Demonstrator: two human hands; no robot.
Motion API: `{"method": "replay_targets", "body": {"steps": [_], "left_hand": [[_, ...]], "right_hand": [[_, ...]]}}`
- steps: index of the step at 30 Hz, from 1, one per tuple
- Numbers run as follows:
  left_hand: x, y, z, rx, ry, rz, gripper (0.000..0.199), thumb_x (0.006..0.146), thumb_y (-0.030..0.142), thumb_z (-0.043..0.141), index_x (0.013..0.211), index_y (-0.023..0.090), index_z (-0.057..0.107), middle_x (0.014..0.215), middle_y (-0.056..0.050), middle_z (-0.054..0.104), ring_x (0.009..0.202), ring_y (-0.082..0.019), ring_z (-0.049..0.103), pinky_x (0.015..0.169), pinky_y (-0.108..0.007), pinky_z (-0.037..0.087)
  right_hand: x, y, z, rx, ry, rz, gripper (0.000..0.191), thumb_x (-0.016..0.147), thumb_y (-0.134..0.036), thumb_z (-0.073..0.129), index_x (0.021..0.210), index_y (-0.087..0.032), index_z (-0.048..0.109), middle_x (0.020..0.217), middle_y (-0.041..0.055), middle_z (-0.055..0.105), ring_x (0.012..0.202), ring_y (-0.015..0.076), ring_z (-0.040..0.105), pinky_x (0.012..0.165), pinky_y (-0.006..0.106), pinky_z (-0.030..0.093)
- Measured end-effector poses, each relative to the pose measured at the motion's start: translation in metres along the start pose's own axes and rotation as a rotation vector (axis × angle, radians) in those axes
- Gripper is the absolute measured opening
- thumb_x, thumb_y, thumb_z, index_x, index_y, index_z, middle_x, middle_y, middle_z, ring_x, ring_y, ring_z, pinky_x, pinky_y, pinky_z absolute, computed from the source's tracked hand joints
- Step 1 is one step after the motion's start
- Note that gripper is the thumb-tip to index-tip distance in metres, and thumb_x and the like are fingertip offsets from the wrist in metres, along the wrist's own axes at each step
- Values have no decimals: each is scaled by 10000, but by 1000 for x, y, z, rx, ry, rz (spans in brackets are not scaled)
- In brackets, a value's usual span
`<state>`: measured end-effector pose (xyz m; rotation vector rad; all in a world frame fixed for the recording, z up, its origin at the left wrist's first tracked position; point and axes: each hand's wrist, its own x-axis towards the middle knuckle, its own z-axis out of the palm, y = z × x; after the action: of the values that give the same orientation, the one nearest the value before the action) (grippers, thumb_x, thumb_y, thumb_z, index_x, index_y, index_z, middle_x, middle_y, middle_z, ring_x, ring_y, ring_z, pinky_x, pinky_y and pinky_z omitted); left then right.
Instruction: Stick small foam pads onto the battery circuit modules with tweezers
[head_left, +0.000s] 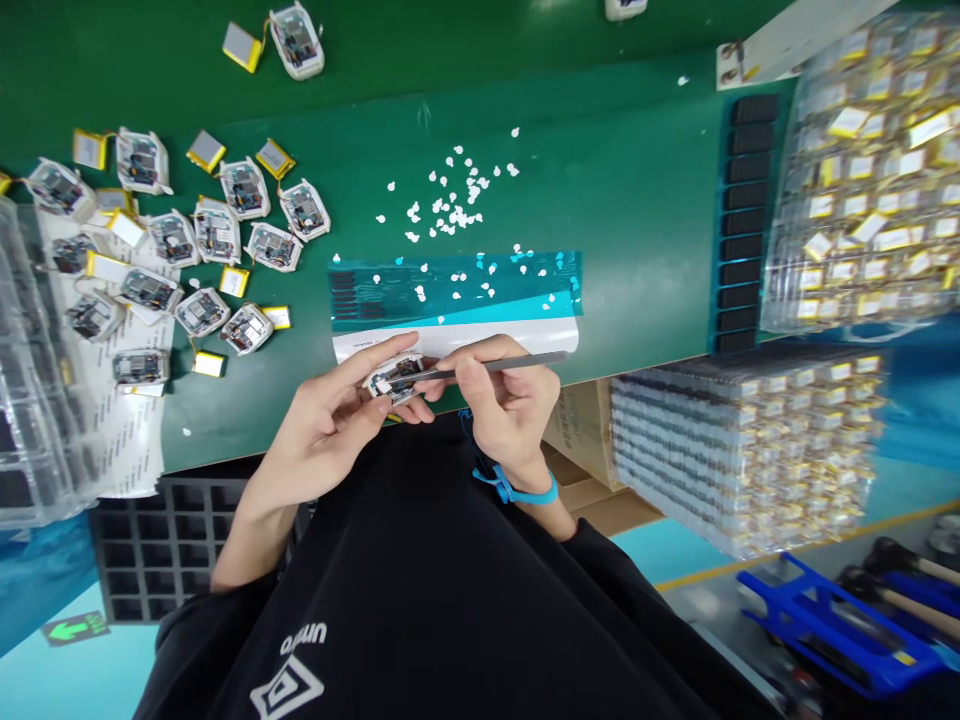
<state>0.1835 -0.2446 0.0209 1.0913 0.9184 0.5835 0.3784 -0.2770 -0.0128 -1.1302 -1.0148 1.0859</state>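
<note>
My left hand (pixel 334 415) holds a small white device housing (pixel 397 378) with its circuit board facing up, just past the table's near edge. Between the thumb and fingers of my right hand (pixel 510 400) are dark metal tweezers (pixel 517 362), their tips reaching into the housing. Whether the tips pinch anything is too small to tell. A bit of yellow shows under the housing. Beyond my hands lies a white sheet (pixel 480 335) with a blue film strip (pixel 465 280), and small white round stickers (pixel 454 212) are scattered over and behind it.
Several open housings (pixel 217 230) wired to yellow-edged batteries (pixel 206 150) lie at the left, partly on printed paper (pixel 142 440). A row of black pads (pixel 746 220) stands at the right. Clear trays of batteries (pixel 862 200) are stacked beyond it. A black grid tray (pixel 161 540) sits below left.
</note>
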Motion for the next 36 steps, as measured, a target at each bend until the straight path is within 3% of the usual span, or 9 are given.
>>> {"method": "replay_targets", "body": {"steps": [6,14,18,22,24,27,29,32,36], "left_hand": [[1,-5,3,66,84,-7,454,1089,347,669,1523,217,695,1366,-120,802,1014,-258,847,983,-379,698],[4,-8,10,69,129,36,417,1073,375,702,1469,251,748,1416,-114,782,1018,-267,850,944,-376,715],[6,-12,9,88,115,56,383,1081,340,677,1439,232,761,1283,-105,833,947,-251,855,896,-369,720],[2,-19,0,190,188,100,348,1099,316,646,1419,230,752,1048,-53,865,855,-212,847,837,-323,705],[2,-23,-9,339,313,202,318,1111,302,623,1399,244,746,1138,-46,861,937,-207,843,871,-312,682],[6,-29,-23,641,424,391,268,1124,250,571,1327,249,746,1319,-48,824,1255,-246,775,1103,-385,594],[12,-33,-31,798,358,442,271,1128,221,526,1312,241,725,1368,-59,806,1408,-266,694,1213,-443,508],[18,-39,-37,932,254,429,286,1135,217,463,1315,225,685,1431,-84,774,1442,-273,666,1203,-467,489],[22,-47,-36,1006,271,421,295,1135,242,424,1275,221,683,1414,-102,777,1411,-284,676,1182,-486,486]], "right_hand": [[0,-1,0,-88,26,67,299,1062,-489,693,931,-229,761,858,28,827,677,160,803,633,295,697],[-2,4,0,-39,8,60,249,1079,-421,679,945,-223,745,768,0,807,650,153,798,607,275,694],[-3,5,-1,-99,-4,19,254,1095,-416,654,955,-228,754,846,9,833,679,148,812,613,268,690],[9,5,-9,-199,75,-195,214,1110,-380,634,1030,-248,782,884,2,844,713,156,811,640,305,675],[22,8,-13,-325,42,-309,178,1098,-332,655,1042,-253,804,939,7,856,814,173,809,728,345,668],[42,17,-15,-545,-149,-327,142,1077,-271,686,1083,-263,828,1046,-5,879,988,190,792,936,399,642],[52,26,-15,-615,-211,-287,167,1086,-301,674,1103,-271,838,1099,-9,880,1026,195,779,974,409,623],[60,37,-17,-638,-233,-245,192,1094,-323,663,1104,-272,848,1112,-9,882,1027,197,775,947,398,618],[62,39,-22,-592,-278,-235,192,1094,-302,661,1104,-273,851,1120,-9,885,1019,194,795,927,388,624]]}}
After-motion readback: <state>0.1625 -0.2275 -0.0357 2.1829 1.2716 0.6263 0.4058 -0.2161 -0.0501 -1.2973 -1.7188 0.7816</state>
